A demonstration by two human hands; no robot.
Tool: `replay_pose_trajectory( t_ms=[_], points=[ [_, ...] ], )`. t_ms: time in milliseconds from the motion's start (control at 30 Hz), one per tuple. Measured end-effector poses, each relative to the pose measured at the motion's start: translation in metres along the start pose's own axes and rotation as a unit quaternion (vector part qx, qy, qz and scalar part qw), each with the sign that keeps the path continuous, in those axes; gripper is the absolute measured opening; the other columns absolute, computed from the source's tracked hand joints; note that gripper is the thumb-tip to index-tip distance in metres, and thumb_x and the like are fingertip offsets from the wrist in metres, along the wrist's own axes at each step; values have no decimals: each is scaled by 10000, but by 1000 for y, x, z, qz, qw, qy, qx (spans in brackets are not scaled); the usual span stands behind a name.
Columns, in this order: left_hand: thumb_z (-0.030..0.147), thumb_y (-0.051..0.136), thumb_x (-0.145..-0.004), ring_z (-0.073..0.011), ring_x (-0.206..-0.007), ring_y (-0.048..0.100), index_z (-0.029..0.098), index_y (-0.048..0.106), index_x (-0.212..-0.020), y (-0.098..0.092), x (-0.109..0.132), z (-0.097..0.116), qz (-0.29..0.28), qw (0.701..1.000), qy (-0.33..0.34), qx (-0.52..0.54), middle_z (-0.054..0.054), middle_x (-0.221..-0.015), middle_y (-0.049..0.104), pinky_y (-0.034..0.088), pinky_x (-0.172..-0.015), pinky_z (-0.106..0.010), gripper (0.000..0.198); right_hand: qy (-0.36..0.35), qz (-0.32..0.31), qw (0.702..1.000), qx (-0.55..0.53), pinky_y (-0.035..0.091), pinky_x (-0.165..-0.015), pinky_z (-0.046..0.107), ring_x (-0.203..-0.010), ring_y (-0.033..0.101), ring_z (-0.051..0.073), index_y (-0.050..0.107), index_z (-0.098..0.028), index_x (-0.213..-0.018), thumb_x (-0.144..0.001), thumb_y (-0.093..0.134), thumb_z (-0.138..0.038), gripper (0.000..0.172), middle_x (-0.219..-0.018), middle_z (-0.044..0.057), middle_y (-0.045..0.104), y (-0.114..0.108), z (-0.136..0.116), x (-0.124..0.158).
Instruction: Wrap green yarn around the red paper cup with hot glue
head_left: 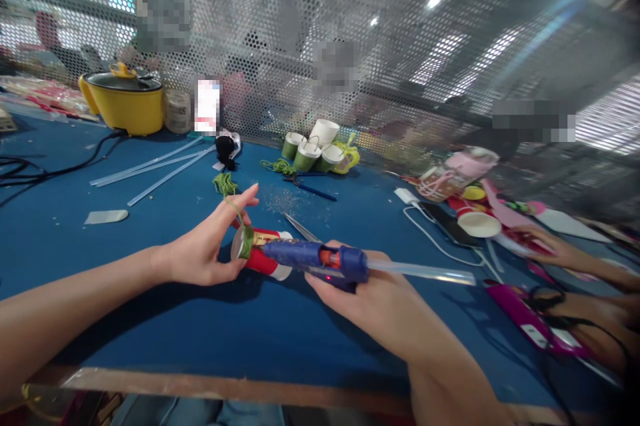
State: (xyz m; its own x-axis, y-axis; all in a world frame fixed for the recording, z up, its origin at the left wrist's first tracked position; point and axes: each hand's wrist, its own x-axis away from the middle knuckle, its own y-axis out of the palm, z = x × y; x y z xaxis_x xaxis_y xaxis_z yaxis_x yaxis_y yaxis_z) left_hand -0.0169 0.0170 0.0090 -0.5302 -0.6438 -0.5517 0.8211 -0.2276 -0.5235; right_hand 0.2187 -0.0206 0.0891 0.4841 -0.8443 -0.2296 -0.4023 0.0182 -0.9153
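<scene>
My left hand (207, 249) holds a red paper cup (265, 254) lying on its side, with green cord (245, 239) wound round its base end; thumb and fingers pinch the cord and cup, the forefinger stretched out. My right hand (365, 293) grips a blue hot glue gun (320, 258), its nozzle pointing left at the cup's base. A clear glue stick (425, 273) juts out of the gun's back to the right. Both are just above the blue table (150, 319).
A loose pile of green cord (225, 183) and scissors (303, 229) lie behind the cup. Green-wrapped cups (313, 153), spare glue sticks (155, 169) and a yellow pot (125, 99) stand further back. Another person's hands (550, 249) work at the right among cups and a phone (445, 223).
</scene>
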Motion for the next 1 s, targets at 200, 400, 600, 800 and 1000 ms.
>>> replay_pose_trajectory(
  t_ms=[200, 400, 600, 800, 1000],
  points=[
    [56, 570, -705, -234, -999, 456, 284, -22, -1445, 0, 0, 2, -6, 1000, 24, -19, -150, -1365, 286, 430, -917, -463, 974, 8, 5, 999, -37, 494, -593, 286, -608, 622, 184, 646, -256, -734, -789, 511, -222, 149, -685, 17, 695, -2, -3, -4],
    [67, 569, -701, -298, -1127, 402, 239, -4, -1446, -1, 0, 6, -22, 997, 41, -60, -182, -1411, 189, 429, -937, -479, 956, 16, 1, 1000, -16, 515, -653, 329, -713, 661, 228, 656, -263, -710, -759, 554, -218, 121, -723, 27, 713, -4, -3, -3],
    [72, 554, -716, -346, -1233, 339, 249, -25, -1445, -1, 0, 8, -35, 993, 65, -90, -186, -1430, 158, 343, -1009, -566, 947, 26, 20, 999, -32, 529, -658, 328, -733, 667, 221, 666, -254, -758, -766, 555, -230, 114, -791, 40, 718, 1, 4, -3],
    [64, 539, -715, -347, -1266, 311, 284, -40, -1442, -1, 0, 7, -41, 992, 83, -88, -163, -1444, 117, 333, -1022, -572, 955, 15, 26, 999, -28, 532, -697, 338, -750, 670, 229, 668, -254, -732, -754, 572, -221, 104, -785, 46, 718, 2, 5, -4],
    [75, 553, -716, -349, -1265, 314, 253, -24, -1443, -1, 0, 7, -37, 994, 67, -84, -181, -1436, 140, 333, -1028, -557, 945, 25, 6, 999, -41, 532, -670, 326, -713, 668, 214, 662, -252, -749, -774, 544, -216, 126, -780, 39, 718, -2, 1, -4]
  ],
)
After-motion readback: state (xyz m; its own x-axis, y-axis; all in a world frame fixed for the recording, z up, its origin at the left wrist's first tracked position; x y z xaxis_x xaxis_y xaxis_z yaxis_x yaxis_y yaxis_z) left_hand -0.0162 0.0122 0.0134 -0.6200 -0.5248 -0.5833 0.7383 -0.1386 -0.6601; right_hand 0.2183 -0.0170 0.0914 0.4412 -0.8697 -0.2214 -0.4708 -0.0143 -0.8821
